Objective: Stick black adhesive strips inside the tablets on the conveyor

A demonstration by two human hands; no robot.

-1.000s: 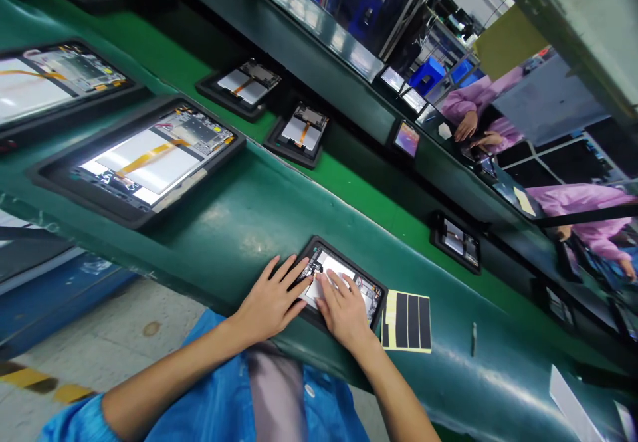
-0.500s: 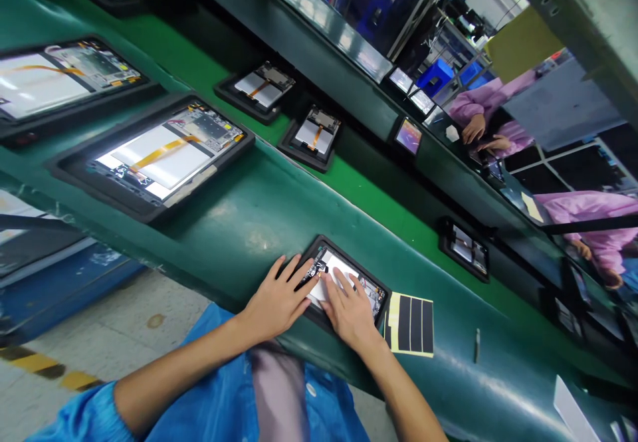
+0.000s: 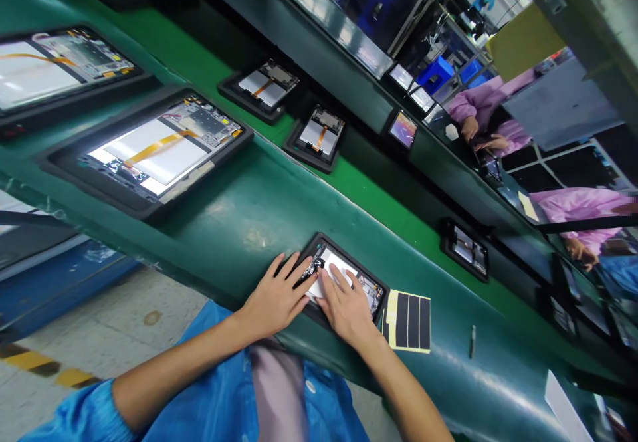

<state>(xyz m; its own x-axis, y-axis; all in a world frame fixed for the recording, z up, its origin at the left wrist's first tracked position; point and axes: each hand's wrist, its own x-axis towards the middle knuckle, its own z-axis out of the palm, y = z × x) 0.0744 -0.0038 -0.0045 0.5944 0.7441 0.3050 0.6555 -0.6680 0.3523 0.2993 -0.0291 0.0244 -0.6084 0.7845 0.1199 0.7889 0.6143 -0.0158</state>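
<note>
An opened tablet, its inner parts showing, lies in a black tray on the green bench in front of me. My left hand rests over the tray's left end with the fingers spread. Across the tablet's white middle part lies my right hand, fingers stretched out and touching it. The hands cover much of the tablet, so what is under the fingertips is hidden. Just right of the tray is a yellow-edged sheet of black adhesive strips.
Left on the bench sits a larger-looking opened tablet in a black tray, another beyond it. Several more trayed tablets lie along the green belt. A thin pen-like tool lies at right. Co-workers in pink sleeves work opposite.
The view has shifted slightly. Both hands stay spread on the tablet in nearly the same place. A co-worker's hands at far right have moved closer together.
</note>
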